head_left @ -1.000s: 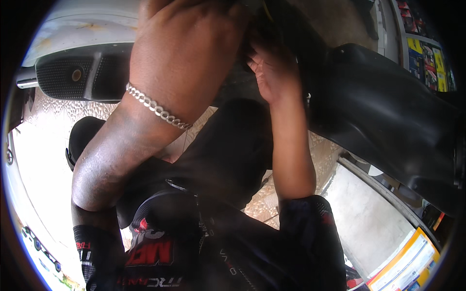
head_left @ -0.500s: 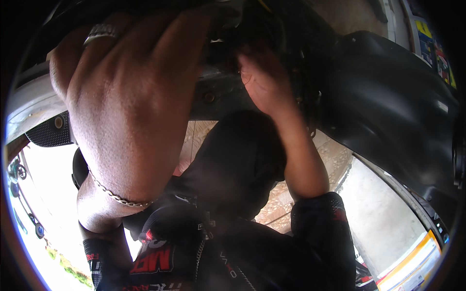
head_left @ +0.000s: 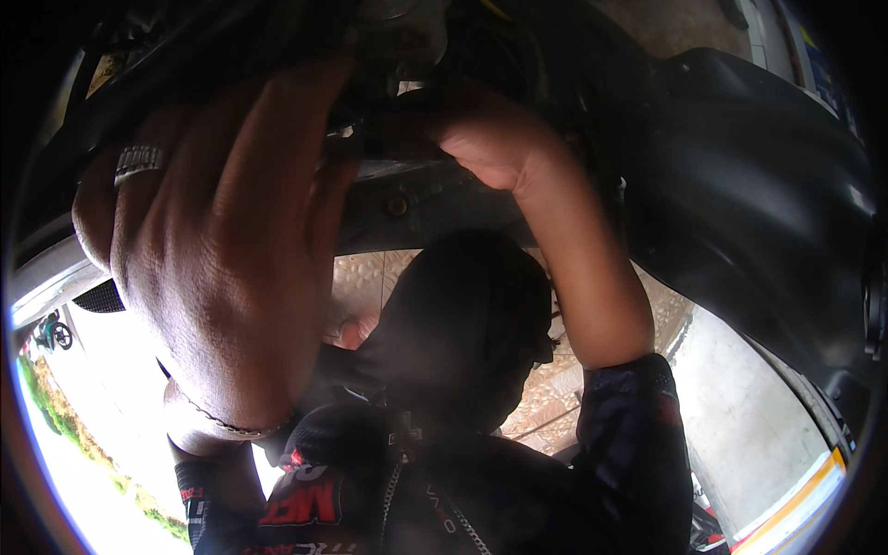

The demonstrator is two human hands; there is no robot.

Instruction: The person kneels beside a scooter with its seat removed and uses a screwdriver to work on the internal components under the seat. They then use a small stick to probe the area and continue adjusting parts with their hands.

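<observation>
My left hand (head_left: pixel 217 231), with a silver ring and a chain bracelet (head_left: pixel 217 421), reaches up into a dark machine part. Its fingers are bent, and the tips go out of sight in shadow, so what they grip is hidden. To its right, my right hand (head_left: pixel 499 139) bends at the wrist toward the left hand, palm edge showing. Its fingers vanish into the dark under a greyish rounded metal part (head_left: pixel 402 37). Below both hands runs a dark metal bar with a rusty round bolt (head_left: pixel 398 205).
A big glossy black curved panel (head_left: pixel 740 176) fills the right side. Patterned floor tiles (head_left: pixel 546 407) show beneath, with a pale slab (head_left: pixel 745 402) at lower right. A pale rail (head_left: pixel 55 282) lies at left. A small wheel shape (head_left: pixel 61 335) stands in the bright background.
My left hand sits lower and slightly more to the left in the picture. The right hand has turned inward, its fingers deeper in shadow. More of the greyish metal part shows at the top.
</observation>
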